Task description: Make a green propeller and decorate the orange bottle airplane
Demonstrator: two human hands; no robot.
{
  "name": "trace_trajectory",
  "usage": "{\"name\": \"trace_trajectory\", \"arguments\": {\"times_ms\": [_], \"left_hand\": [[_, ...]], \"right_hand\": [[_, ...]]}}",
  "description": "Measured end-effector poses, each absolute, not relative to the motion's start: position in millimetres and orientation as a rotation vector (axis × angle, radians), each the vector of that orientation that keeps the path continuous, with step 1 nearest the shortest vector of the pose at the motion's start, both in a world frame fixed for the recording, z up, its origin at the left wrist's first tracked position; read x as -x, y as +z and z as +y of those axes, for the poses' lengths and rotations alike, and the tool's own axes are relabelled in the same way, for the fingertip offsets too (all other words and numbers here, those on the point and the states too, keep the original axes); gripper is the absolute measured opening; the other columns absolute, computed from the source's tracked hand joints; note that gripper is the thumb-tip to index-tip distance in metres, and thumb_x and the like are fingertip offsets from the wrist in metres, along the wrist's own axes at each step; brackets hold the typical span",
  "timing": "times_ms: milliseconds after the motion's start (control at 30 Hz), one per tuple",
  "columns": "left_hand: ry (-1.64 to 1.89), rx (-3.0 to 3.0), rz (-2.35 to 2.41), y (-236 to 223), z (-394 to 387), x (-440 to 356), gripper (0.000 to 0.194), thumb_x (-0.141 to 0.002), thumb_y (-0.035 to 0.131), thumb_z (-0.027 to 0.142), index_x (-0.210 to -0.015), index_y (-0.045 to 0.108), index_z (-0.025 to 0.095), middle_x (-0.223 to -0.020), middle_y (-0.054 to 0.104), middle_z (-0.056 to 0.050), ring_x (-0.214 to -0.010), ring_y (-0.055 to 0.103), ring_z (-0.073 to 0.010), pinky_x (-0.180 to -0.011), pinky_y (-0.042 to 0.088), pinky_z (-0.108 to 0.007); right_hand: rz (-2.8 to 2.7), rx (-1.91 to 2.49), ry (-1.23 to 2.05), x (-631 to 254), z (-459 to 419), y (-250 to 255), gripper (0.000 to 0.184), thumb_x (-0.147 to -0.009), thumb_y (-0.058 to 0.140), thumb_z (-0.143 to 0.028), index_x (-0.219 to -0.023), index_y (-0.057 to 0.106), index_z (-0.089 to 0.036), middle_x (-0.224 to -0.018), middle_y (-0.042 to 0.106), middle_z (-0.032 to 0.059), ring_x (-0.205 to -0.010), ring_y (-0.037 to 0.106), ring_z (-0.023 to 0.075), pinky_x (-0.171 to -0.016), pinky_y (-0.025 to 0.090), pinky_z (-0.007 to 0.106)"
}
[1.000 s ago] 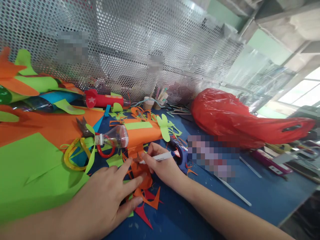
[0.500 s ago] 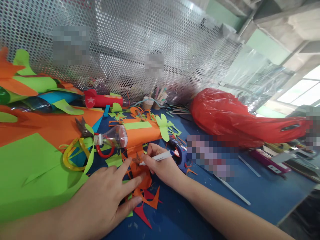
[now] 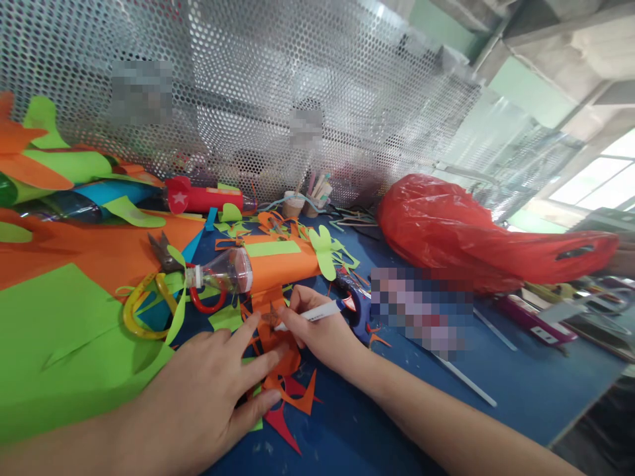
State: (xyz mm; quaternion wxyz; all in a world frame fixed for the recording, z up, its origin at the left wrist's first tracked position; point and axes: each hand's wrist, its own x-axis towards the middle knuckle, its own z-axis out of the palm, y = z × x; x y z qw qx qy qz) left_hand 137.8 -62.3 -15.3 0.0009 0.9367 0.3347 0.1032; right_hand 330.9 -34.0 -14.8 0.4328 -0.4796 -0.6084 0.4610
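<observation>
My right hand (image 3: 315, 324) grips a white marker (image 3: 317, 312) with a dark blue end. Its tip meets an orange paper piece (image 3: 285, 360), where a dark star-like drawing shows. With fingers spread, my left hand (image 3: 218, 377) lies over the lower left part of that paper, pressing it down. Just beyond, a clear plastic bottle (image 3: 225, 271) lies on its side, wrapped in orange paper (image 3: 282, 261) with a green strip and a green paper fin (image 3: 323, 252). The orange piece under my hands reaches up to the wrapped bottle; whether they are joined I cannot tell.
Yellow-handled scissors (image 3: 149, 307) lie left of the bottle, near large green paper (image 3: 84, 357). Paper scraps (image 3: 282, 423) surround my hands. A red plastic bag (image 3: 446, 231) fills the back right, before a perforated metal screen (image 3: 258, 86). A white stick (image 3: 466, 380) lies right.
My right hand and the marker have shifted very slightly over the orange paper. My left hand stays in place. At the far right, the red bag's end looks slightly shifted.
</observation>
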Motion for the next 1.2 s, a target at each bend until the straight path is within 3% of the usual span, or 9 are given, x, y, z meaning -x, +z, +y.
{"name": "trace_trajectory", "arguments": {"times_ms": [567,800,967,1100,1200], "left_hand": [[0.327,-2.975,1.056,-16.6,-61.9,-138.6,0.047,-0.098,0.029,0.051,-0.128,0.060,0.034,-0.134,0.056,-0.019,-0.094,0.068,-0.0330,-0.073,0.057,-0.054],[0.468,-2.985,1.113,-23.4,-64.5,-136.3,0.043,-0.097,0.033,0.049,-0.121,0.065,0.034,-0.137,0.052,-0.019,-0.094,0.067,-0.0314,-0.074,0.057,-0.052],[0.462,-2.986,1.100,-22.4,-63.4,-136.2,0.043,-0.097,0.033,0.049,-0.123,0.064,0.035,-0.137,0.052,-0.019,-0.096,0.067,-0.0315,-0.075,0.057,-0.052],[0.364,-2.996,1.079,-18.4,-62.2,-137.3,0.044,-0.097,0.031,0.049,-0.124,0.063,0.034,-0.134,0.056,-0.019,-0.096,0.067,-0.0322,-0.074,0.057,-0.053],[0.343,-3.001,1.072,-16.4,-62.5,-137.2,0.045,-0.098,0.030,0.048,-0.124,0.063,0.034,-0.134,0.056,-0.019,-0.095,0.067,-0.0322,-0.074,0.057,-0.053]], "right_hand": [[-1.494,1.214,1.061,-332.6,-34.0,-12.5,0.025,-0.083,0.057,-0.030,-0.067,0.041,-0.022,-0.046,0.041,-0.0105,-0.040,0.032,0.0067,-0.042,0.026,0.021],[-1.543,1.259,0.861,-336.2,-35.5,-3.4,0.014,-0.077,0.060,-0.026,-0.073,0.048,-0.020,-0.064,0.048,-0.0050,-0.057,0.041,0.0099,-0.052,0.033,0.023],[-1.464,1.299,0.920,-335.3,-36.6,-1.1,0.031,-0.091,0.045,-0.045,-0.070,0.042,-0.023,-0.048,0.038,-0.0085,-0.045,0.036,0.0100,-0.048,0.030,0.024],[-1.504,1.314,0.867,-337.0,-35.2,-3.7,0.032,-0.083,0.059,-0.046,-0.068,0.045,-0.022,-0.052,0.039,-0.0079,-0.046,0.032,0.0086,-0.045,0.025,0.024],[-1.520,1.332,0.919,-338.2,-34.8,-4.7,0.037,-0.086,0.053,-0.049,-0.063,0.047,-0.020,-0.052,0.040,-0.0061,-0.046,0.034,0.0087,-0.045,0.026,0.025]]}}
